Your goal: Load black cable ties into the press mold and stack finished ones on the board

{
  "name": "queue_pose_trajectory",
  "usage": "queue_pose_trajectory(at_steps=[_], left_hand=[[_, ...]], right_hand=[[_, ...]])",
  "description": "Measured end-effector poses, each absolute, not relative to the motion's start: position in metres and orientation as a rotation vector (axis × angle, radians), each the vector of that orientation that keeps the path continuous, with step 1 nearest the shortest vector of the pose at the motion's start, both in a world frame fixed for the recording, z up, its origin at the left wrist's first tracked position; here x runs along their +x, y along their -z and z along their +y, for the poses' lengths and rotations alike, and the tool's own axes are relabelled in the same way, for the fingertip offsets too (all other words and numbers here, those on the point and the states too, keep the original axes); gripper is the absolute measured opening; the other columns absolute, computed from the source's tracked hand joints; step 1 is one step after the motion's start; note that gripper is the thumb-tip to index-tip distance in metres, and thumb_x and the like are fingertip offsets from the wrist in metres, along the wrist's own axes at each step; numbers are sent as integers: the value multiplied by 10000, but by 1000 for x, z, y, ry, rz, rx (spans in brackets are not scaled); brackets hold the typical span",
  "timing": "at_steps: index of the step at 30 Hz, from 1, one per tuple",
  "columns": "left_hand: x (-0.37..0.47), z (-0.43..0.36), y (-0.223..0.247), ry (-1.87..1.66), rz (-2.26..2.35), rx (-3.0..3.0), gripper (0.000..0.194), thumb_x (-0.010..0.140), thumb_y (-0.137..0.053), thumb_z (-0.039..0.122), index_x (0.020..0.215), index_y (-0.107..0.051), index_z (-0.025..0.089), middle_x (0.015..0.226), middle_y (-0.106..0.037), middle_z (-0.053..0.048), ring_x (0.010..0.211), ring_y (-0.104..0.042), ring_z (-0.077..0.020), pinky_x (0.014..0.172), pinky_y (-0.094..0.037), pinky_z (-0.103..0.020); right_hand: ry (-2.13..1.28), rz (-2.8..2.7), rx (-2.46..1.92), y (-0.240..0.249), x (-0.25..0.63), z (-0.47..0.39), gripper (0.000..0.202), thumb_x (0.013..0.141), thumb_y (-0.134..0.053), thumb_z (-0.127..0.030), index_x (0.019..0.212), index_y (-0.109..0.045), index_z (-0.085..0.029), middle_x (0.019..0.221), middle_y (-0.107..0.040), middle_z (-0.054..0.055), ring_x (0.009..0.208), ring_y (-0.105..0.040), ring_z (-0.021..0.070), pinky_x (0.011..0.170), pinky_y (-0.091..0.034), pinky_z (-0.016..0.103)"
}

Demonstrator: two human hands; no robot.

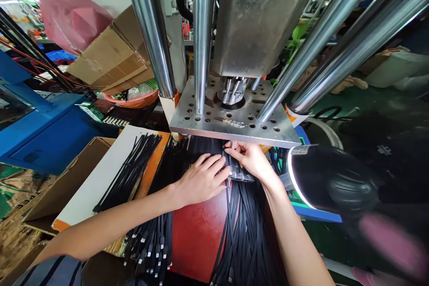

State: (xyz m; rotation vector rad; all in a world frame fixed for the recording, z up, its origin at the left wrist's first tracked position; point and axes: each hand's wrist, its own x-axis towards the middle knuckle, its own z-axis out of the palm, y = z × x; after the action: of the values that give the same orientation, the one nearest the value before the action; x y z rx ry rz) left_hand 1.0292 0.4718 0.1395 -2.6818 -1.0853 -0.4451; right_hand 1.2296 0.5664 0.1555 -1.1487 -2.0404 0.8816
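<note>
My left hand [204, 179] lies palm down on the dark work area under the press, fingers apart, its fingertips by a metal fixture [243, 176]. My right hand [246, 156] is at the back of that fixture, just under the front edge of the steel plate [214, 130], with thumb and forefinger pinched on a black cable. Many flat black cables [246, 232] hang from the fixture towards me over the red surface [197, 237]. More cables with light metal connectors [156, 250] lie at the lower left.
Steel columns [203, 44] and a metal block [258, 18] rise above the plate. A white board [97, 174] with a cable bundle [130, 170] is at left, beside a cardboard box [67, 183] and blue machine [50, 129]. At right is a lit black lamp [331, 178].
</note>
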Motion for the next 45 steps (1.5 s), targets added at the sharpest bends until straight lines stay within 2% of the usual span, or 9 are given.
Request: queue_pose_trajectory(at_steps=[4, 8, 12, 18, 30, 35, 37, 41, 45], left_hand=[[1041, 461, -131, 444, -1222, -2594, 508, 1032, -557, 409, 1429, -541, 93, 1500, -573, -199, 1430, -501, -336, 1204, -387, -517], [1053, 451, -126, 370, -1321, -2526, 615, 1015, -578, 450, 1472, -506, 45, 1562, -498, -260, 1477, -449, -379, 1201, -382, -554], [1055, 454, -134, 386, -1408, -2625, 738, 1021, -497, 546, 1535, -442, 18, 1624, -415, -258, 1529, -375, -375, 1237, -331, -574], [1045, 501, -158, 351, -1541, -2751, 641, 1064, -385, 397, 1569, -374, 3, 1666, -356, -217, 1574, -302, -309, 1279, -239, -595], [1056, 578, -171, 360, -1517, -2617, 419, 1069, -367, 264, 1231, -684, 43, 1272, -721, -221, 1197, -680, -315, 1087, -481, -442], [1034, 532, -184, 476, -1343, -2674, 409, 1072, -429, 336, 1341, -622, 97, 1317, -708, -164, 1207, -663, -260, 1077, -477, -384], [1010, 483, -178, 655, -1218, -2678, 365, 1069, -434, 343, 1268, -662, 139, 1229, -744, -119, 1156, -676, -238, 1023, -489, -356], [954, 395, -142, 440, -2020, -2273, 420, 1041, -489, 492, 778, -644, 204, 678, -689, -18, 597, -645, -194, 564, -383, -316], [922, 372, -98, 135, -2368, -2220, 307, 1022, -542, 406, 809, -620, 199, 771, -711, -36, 654, -660, -207, 592, -350, -304]], right_hand=[[-749, -1962, -1243, -158, 1228, 555, 272, 935, -629, -446, 852, -654, -188, 707, -655, 25, 508, -541, 149, 610, -471, 315], [-280, -2177, -1204, -152, 1238, 520, 322, 998, -455, -234, 1103, -747, -146, 907, -634, 99, 802, -626, 215, 752, -512, 334], [153, -2482, -1423, -149, 1237, 496, 469, 1000, -393, -117, 1323, -726, -186, 904, -589, 101, 803, -590, 232, 731, -500, 330], [306, -2499, -1720, -165, 1206, 537, 483, 1017, -436, -144, 1469, -604, -184, 1156, -695, 195, 1038, -674, 320, 886, -521, 403], [160, -2328, -1670, -168, 1196, 605, 524, 992, -279, -80, 1407, -598, -55, 1276, -709, 222, 1179, -633, 349, 1070, -447, 552], [104, -2386, -1529, -173, 1217, 553, 490, 899, -430, -46, 1362, -589, -56, 1231, -687, 215, 1172, -633, 324, 1030, -507, 458], [115, -2287, -1429, -156, 1230, 496, 435, 973, -402, -123, 1387, -532, -79, 1179, -665, 196, 1115, -649, 301, 973, -540, 427], [-20, -2154, -1642, -101, 1243, 378, 318, 1075, -397, -494, 1104, -540, -212, 938, -654, 63, 712, -696, 221, 566, -528, 321], [57, -2155, -1802, -61, 1232, 328, 414, 1074, -310, -576, 1057, -511, -215, 914, -621, 66, 735, -707, 241, 529, -506, 323]])
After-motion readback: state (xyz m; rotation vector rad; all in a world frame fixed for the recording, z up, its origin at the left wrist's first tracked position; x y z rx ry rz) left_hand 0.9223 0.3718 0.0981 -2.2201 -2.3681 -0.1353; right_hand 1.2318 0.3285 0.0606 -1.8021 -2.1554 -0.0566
